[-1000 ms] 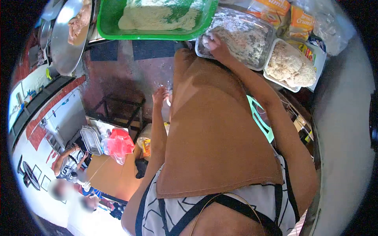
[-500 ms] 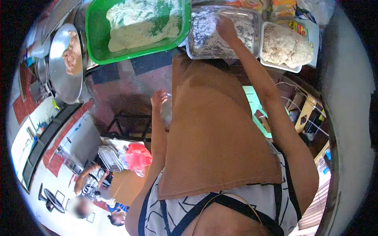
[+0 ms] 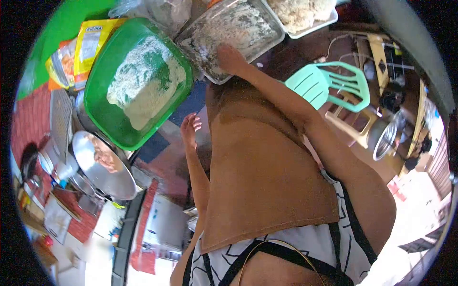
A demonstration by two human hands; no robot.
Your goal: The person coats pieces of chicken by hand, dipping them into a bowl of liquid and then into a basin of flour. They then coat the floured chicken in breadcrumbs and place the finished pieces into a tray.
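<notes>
My right hand [image 3: 231, 58] is over the near part of a clear rectangular tray [image 3: 281, 34] dusted with white flour. Its fingers are curled down, and I cannot tell what they hold. Beside my brown apron [image 3: 267, 167], my left hand [image 3: 191, 127] is raised with its fingers loosely apart and nothing in them. A green basin [image 3: 139, 143] nearby holds a spread of flour [image 3: 148, 78]. Past the tray's right end, a white tray [image 3: 315, 32] carries a heap of flour-coated pieces [image 3: 303, 14].
A steel bowl [image 3: 126, 183] with raw meat [image 3: 106, 156] stands left of the basin. Yellow packets [image 3: 98, 45] and a plastic bag [image 3: 164, 14] lie behind it. To the right are a mint-green chair [image 3: 310, 86] and a metal pot [image 3: 381, 136].
The view has turned, so the basin and trays appear further left. My right hand has shifted from the tray's middle to its near side. My left hand remains raised beside the apron.
</notes>
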